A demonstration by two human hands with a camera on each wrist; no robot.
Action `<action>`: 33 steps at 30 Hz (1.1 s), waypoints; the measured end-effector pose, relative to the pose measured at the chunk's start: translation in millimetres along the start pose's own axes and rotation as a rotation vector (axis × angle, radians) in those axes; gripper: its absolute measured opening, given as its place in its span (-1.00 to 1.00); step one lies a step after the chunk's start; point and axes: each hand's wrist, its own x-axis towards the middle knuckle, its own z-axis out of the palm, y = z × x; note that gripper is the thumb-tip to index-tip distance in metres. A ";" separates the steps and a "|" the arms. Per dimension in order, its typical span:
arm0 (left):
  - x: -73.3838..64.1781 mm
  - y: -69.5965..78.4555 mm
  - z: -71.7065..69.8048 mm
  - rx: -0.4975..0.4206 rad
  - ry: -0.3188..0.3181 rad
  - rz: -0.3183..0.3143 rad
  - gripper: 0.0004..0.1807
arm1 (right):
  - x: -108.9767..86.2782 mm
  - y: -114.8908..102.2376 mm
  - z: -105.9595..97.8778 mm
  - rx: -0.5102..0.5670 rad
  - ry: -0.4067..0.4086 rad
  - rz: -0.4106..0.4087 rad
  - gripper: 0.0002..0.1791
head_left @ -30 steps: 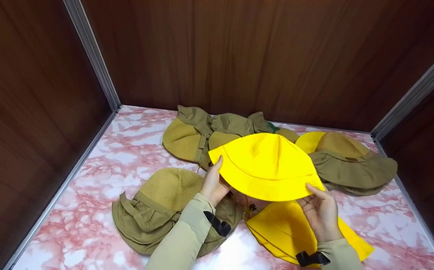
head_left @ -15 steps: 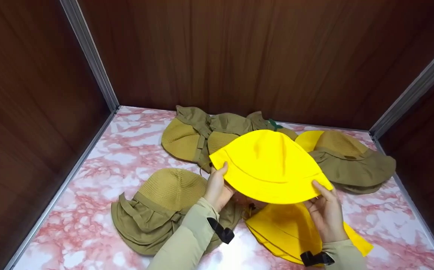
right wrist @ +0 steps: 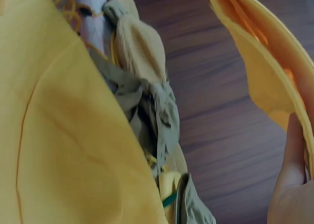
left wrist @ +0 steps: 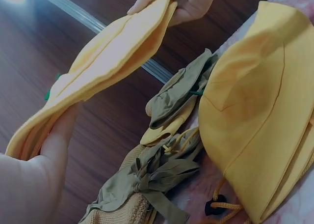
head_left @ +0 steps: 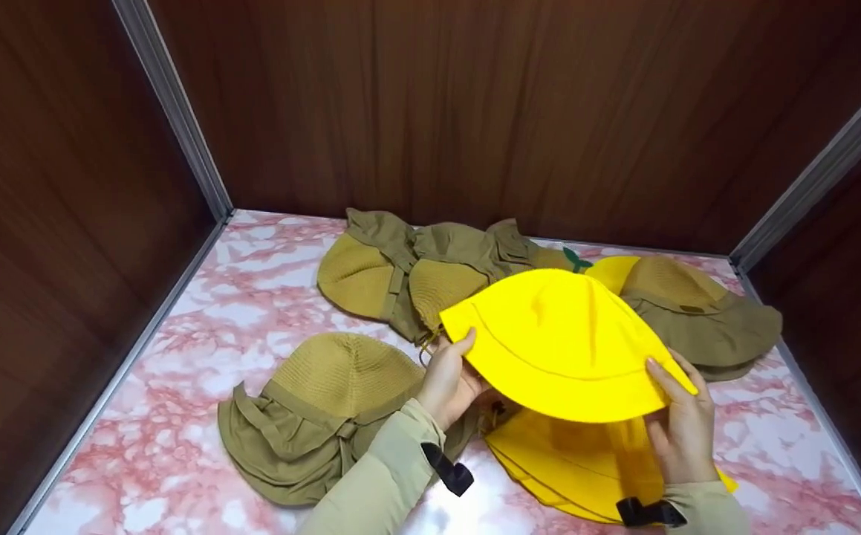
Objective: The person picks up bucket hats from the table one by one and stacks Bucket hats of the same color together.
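A bright yellow bucket hat (head_left: 564, 334), folded flat with a green leaf sprout on its crown, is held in the air by both hands. My left hand (head_left: 456, 383) pinches the left end of its brim, thumb on top. At the right end, my right hand (head_left: 683, 416) grips the brim between thumb and fingers. Below the raised hat, a stack of yellow hats (head_left: 549, 475) lies on the table; the left wrist view shows the stacked yellow hats (left wrist: 260, 111) with an orange cord and black toggle beside them.
A tan and olive hat (head_left: 348, 379) lies left of the hands. Along the back are several olive-brimmed hats (head_left: 359, 275), and another pile of hats (head_left: 697, 319) lies at right. Dark wood-look panels (head_left: 445, 111) enclose the pink-and-white marbled table (head_left: 170, 401).
Both hands have carried the yellow hat to the right and slightly down, nearer to the yellow stack. The right hand's fingers now show behind the brim. The other hats stay put.
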 end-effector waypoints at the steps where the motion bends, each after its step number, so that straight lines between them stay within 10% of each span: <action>1: 0.2 -0.2 -0.3 0.014 0.000 -0.001 -0.53 | 0.5 -1.9 -2.3 -0.005 0.012 0.003 -0.55; 13: -2.4 -5.8 -8.1 0.266 -0.086 -0.079 -0.62 | 2.3 -28.3 -49.0 -0.006 0.040 0.021 -0.69; 21: -7.9 -16.0 -7.5 0.555 -0.135 -0.128 -0.54 | 0.7 -42.8 -84.7 -0.191 0.112 0.098 -0.77; 33: -15.0 -36.5 -6.9 1.277 -0.173 0.119 -0.59 | 9.7 -43.6 -117.6 -0.637 0.279 0.140 -0.77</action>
